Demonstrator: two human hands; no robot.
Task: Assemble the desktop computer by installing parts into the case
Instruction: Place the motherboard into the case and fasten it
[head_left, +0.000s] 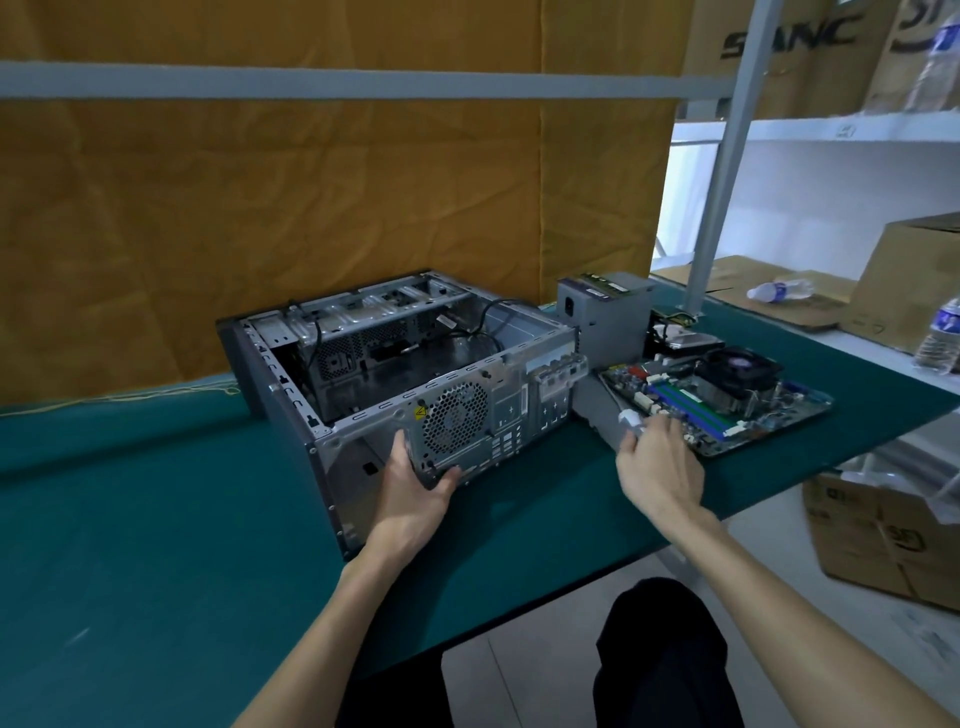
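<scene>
A green mat is backed by orange cloth. The open case is gripped by the left hand; the motherboard edge is touched by the right hand, fingers curled.

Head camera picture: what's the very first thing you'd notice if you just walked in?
The open computer case lying on its side in the middle of the green table, its inside mostly bare except for black cables. The left hand grips its near panel by the round fan grille. To the right, the motherboard with its black cooler fan lies flat, and the right hand reaches to its near edge.
</scene>
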